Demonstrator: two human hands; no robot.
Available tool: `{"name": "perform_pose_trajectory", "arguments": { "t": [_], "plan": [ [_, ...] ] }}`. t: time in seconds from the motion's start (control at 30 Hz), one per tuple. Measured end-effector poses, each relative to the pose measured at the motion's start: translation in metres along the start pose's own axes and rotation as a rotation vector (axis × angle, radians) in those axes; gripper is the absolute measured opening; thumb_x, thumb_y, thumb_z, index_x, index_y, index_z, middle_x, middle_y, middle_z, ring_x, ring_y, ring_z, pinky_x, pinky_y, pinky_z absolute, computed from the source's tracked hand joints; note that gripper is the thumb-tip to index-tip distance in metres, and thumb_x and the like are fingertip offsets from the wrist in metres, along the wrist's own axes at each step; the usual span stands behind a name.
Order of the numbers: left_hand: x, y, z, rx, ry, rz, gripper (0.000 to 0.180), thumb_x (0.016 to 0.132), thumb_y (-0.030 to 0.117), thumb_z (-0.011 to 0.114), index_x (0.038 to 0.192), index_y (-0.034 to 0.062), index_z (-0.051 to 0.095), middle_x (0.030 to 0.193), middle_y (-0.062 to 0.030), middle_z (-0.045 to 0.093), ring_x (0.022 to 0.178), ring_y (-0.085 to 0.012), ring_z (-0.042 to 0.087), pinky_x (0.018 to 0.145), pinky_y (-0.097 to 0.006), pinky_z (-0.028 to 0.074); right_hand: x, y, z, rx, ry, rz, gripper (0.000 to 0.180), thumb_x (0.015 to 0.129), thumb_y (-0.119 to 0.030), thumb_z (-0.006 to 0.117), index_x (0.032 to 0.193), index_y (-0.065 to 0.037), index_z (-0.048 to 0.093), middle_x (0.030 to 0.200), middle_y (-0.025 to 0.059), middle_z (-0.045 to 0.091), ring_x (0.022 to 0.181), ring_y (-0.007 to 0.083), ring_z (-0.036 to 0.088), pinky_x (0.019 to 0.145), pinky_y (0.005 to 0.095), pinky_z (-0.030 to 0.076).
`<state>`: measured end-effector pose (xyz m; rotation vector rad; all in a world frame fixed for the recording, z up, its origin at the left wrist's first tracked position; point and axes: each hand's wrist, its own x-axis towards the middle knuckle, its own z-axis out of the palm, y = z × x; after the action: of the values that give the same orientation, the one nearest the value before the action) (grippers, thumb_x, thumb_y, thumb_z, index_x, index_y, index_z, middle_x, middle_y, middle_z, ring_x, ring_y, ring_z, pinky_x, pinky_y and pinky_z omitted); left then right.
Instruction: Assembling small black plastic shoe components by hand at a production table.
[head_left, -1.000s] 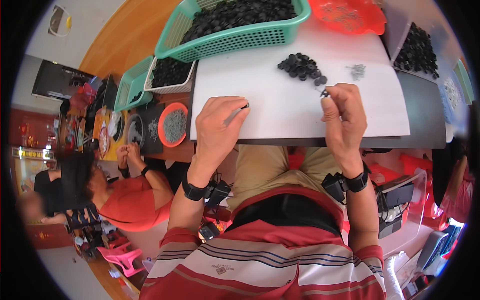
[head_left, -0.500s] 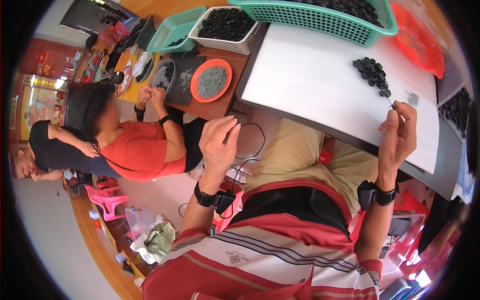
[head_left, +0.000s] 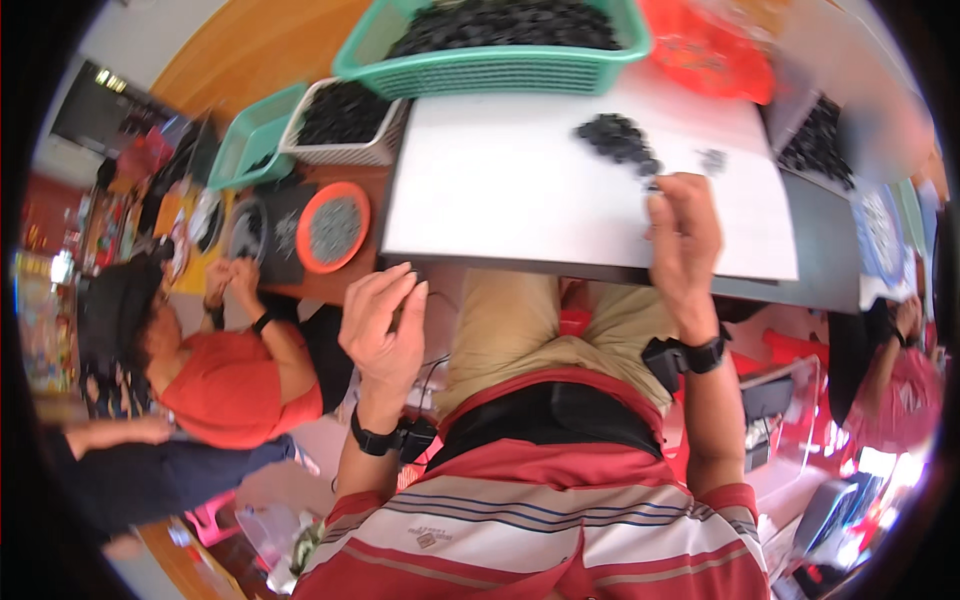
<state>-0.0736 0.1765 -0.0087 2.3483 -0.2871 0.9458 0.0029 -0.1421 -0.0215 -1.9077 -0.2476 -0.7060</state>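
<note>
Right hand [head_left: 686, 238] pinches a small dark piece [head_left: 653, 187] beside the heap of little black pieces [head_left: 616, 138] on the white-topped dark counter [head_left: 480, 195]; left hand [head_left: 382, 322] curls off the edge, grip's contents unclear!

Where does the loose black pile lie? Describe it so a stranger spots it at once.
Find the big white board. Just right of its middle, beyond the right hand, lies a pile of small black pieces. Unlike the heap in the big green basket, it lies uncontained; unlike the small grey cluster beside it, it is black.
</note>
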Motion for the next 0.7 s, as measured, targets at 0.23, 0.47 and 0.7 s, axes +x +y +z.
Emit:
{"name": "perform_pose_trajectory", "arguments": {
  "t": [0.23,0.47,0.7],
  "plan": [
    [0.032,0.05,0.046,-0.213,-0.099,0.228,0.023,0.079,-0.006,0.08,0.1,0.0007,0.072,0.104,-0.0134,0.075,0.091,-0.0316,0.069,0.081,-0.038,0.056,-0.009,-0.018,-0.017,0.002,0.082,-0.052,0.021,0.089,-0.001,0.073,0.108,-0.003,0.064,0.102,0.0122,0.061,0.064,0.0205,0.056,0.059,0.0309,0.048],
    [0.052,0.12,0.095,-0.497,-0.347,0.327,0.021,0.076,-0.003,0.082,0.095,0.0016,0.075,0.099,-0.0114,0.075,0.089,-0.0287,0.069,0.079,-0.037,0.056,-0.045,-0.022,-0.077,0.081,0.295,0.013,0.02,0.091,0.004,0.069,0.11,0.0,0.064,0.103,0.0102,0.06,0.065,0.0124,0.055,0.059,0.0266,0.046],
    [0.088,0.226,0.173,-0.737,-0.488,0.557,0.016,0.081,0.002,0.078,0.097,0.0026,0.075,0.101,-0.0115,0.076,0.094,-0.0295,0.071,0.082,-0.037,0.056,-0.09,-0.032,-0.152,0.107,0.582,0.035,0.017,0.099,-0.003,0.065,0.115,0.004,0.063,0.113,0.0092,0.055,0.068,0.0076,0.057,0.058,0.0213,0.048]
  ]
}}
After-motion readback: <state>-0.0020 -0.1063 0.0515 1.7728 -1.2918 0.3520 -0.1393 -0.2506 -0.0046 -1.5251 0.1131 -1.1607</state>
